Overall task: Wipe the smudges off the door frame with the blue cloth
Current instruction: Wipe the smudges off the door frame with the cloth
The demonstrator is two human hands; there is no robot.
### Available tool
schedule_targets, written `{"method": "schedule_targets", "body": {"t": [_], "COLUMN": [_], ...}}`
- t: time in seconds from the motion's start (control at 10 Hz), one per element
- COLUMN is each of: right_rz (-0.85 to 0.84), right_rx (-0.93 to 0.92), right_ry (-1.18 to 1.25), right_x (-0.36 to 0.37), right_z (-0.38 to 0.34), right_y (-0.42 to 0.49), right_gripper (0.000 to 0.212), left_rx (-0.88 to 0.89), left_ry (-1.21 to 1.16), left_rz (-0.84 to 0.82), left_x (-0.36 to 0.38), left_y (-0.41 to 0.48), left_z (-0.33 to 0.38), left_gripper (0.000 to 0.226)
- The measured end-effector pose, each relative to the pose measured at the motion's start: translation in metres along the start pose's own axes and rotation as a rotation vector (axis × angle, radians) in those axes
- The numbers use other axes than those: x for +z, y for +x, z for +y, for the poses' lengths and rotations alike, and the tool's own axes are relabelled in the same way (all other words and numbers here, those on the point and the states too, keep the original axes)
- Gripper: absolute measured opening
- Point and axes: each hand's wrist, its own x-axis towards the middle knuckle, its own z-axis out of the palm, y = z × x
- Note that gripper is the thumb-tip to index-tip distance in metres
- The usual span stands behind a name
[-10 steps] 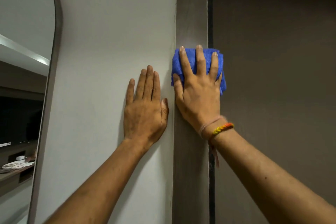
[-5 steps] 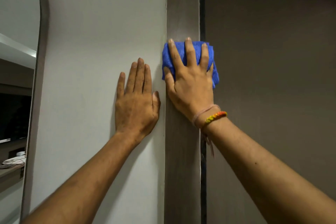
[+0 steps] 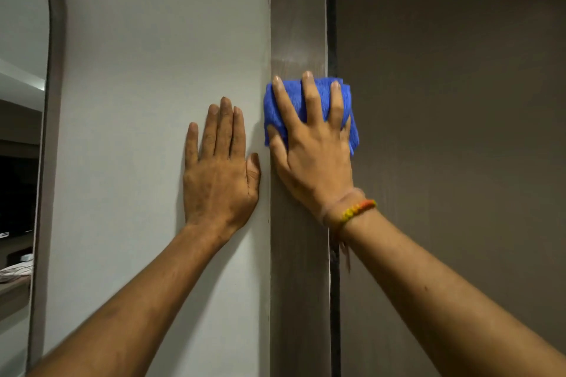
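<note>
A grey-brown door frame [image 3: 298, 285] runs vertically through the middle of the head view. My right hand [image 3: 312, 153] presses a folded blue cloth [image 3: 347, 113] flat against the frame, fingers spread over it; most of the cloth is hidden under the hand. A faint shiny, streaked patch shows on the frame just above the cloth. My left hand [image 3: 220, 168] lies flat and open on the pale wall [image 3: 153, 70] just left of the frame, thumb near the frame's edge.
A brown door panel [image 3: 453, 131] fills the right side, with a dark gap [image 3: 332, 24] between it and the frame. At the far left an arched mirror [image 3: 21, 131] with a grey rim reflects a room.
My right hand and the cloth have shifted slightly up and down along the frame while the camera view drifted right. The left hand stays planted on the wall.
</note>
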Motion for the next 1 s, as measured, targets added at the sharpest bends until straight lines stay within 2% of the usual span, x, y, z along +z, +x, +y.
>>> {"method": "schedule_targets", "body": {"t": [0.1, 0.2, 0.3, 0.4, 0.6, 0.7, 0.8, 0.9, 1.0], "right_rz": [0.044, 0.086, 0.028, 0.003, 0.056, 0.086, 0.089, 0.006, -0.003], "right_rx": [0.039, 0.042, 0.006, -0.027, 0.044, 0.051, 0.05, -0.001, -0.03], "right_ry": [0.012, 0.04, 0.05, 0.04, 0.009, 0.009, 0.047, 0.055, 0.051], "right_x": [0.002, 0.01, 0.016, 0.013, -0.002, 0.003, 0.012, 0.015, 0.009], "right_z": [-0.004, -0.006, -0.004, 0.0, 0.001, -0.001, -0.004, -0.003, 0.003], "right_y": [0.004, -0.039, -0.084, -0.082, 0.014, 0.006, -0.045, -0.082, -0.067], "right_gripper": [0.059, 0.058, 0.059, 0.059, 0.06, 0.059, 0.059, 0.059, 0.059], "left_rx": [0.006, 0.02, 0.031, 0.026, 0.024, 0.029, 0.025, 0.025, 0.024], "left_ry": [0.004, 0.005, 0.012, 0.009, 0.018, 0.02, 0.008, 0.007, 0.005], "left_rz": [-0.002, -0.011, -0.015, -0.009, 0.004, 0.0, -0.005, -0.008, -0.005], "left_x": [0.001, 0.002, 0.002, 0.001, 0.0, 0.002, 0.003, 0.002, 0.002], "left_y": [0.0, -0.001, -0.001, -0.001, -0.001, -0.004, -0.008, -0.008, -0.008], "left_z": [-0.002, -0.004, -0.004, -0.004, -0.003, -0.003, -0.003, -0.004, -0.003], "left_gripper": [0.064, 0.065, 0.065, 0.065, 0.064, 0.065, 0.065, 0.065, 0.065]}}
